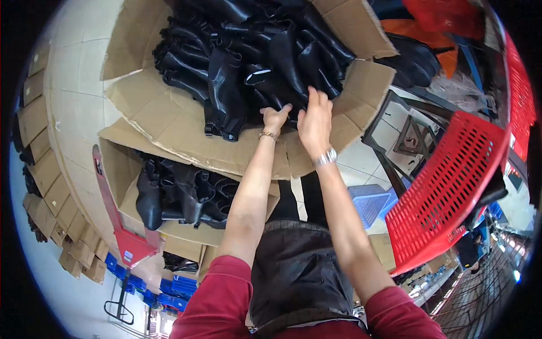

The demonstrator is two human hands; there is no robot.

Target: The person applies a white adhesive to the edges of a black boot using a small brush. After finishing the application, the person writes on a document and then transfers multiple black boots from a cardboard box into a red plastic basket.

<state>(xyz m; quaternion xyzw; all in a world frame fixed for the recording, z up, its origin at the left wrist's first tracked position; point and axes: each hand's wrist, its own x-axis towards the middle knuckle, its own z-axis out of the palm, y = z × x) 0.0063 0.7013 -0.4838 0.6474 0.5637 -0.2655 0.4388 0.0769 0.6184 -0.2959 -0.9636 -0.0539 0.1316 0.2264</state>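
A large open cardboard box (175, 133) in front of me holds a heap of black leather boots (224, 79), soft-looking and lying across one another; no soles show clearly. My left hand (275, 120), with a bracelet at the wrist, grips the near end of a black boot (276, 89) whose opening shows a white patch. Part of its fingers is hidden against the dark leather. Just to the right, my right hand (315, 125), wearing a metal watch, lies with outstretched fingers on the boots near the box's front wall, thumb apart.
Below the big box at left, a second carton (127, 195) holds more black boots. A red pallet jack (131, 246) stands left of it. On the right are a red perforated basket (446, 192), a dark metal frame (387, 121) and a blue crate (367, 204). Cartons (53, 181) line the far left.
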